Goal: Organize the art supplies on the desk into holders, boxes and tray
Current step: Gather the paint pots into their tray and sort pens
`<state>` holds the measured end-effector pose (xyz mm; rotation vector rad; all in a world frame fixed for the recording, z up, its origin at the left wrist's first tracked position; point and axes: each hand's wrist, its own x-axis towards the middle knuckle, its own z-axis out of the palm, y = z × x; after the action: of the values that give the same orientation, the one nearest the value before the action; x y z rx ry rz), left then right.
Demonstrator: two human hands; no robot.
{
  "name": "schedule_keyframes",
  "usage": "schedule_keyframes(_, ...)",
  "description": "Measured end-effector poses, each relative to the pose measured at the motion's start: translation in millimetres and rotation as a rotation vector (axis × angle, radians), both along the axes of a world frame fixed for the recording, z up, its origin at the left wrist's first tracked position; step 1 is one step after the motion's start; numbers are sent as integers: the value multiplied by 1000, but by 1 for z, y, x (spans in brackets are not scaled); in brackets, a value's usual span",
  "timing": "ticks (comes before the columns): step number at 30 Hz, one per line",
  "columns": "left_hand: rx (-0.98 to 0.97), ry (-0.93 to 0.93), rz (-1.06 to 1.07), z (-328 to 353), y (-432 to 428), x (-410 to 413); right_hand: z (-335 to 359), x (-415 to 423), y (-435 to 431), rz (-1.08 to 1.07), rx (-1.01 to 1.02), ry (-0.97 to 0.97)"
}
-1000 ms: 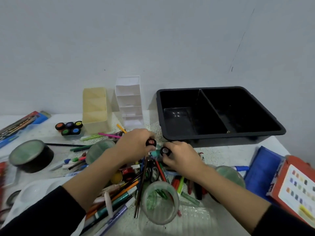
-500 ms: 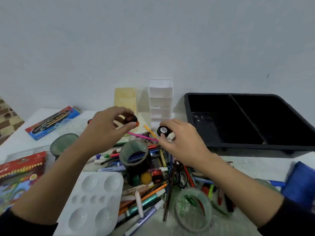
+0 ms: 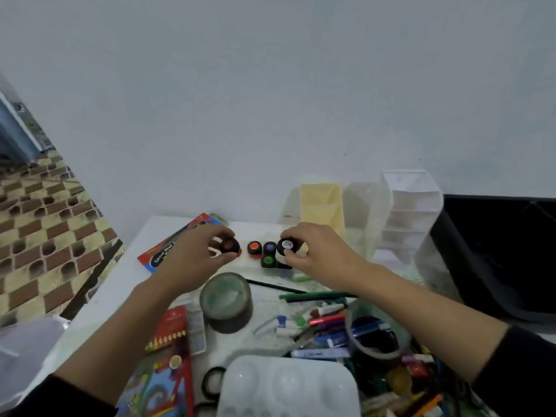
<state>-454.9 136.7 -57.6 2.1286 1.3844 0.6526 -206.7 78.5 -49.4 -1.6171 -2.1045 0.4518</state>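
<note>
My left hand pinches a small black paint pot with a reddish lid just left of a cluster of paint pots at the back of the desk: an orange-lidded pot, a purple-lidded pot and a green-lidded pot. My right hand grips another black paint pot with a white label at the right side of that cluster. Behind stand a yellow holder and a white compartment holder. The black tray lies at the far right.
A tape roll sits in front of the pots. A second tape roll, a heap of pens and markers, a white palette, a coloured pencil box and a flat red-blue box crowd the desk. The desk's left edge drops to a tiled floor.
Both hands carried their paint pots left and back to the pot cluster by the yellow holder. The view swung left, so the black tray now sits at the right edge.
</note>
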Motion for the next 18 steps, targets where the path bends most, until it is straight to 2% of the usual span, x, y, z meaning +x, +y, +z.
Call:
schedule_keyframes(7,-64,81,-136,-40,60,-11,-25,-45,49,31,-7,-38)
schedule_keyframes(18,-151,121,-234,-75,82,-18,-66,-61,72,22,-13,-313)
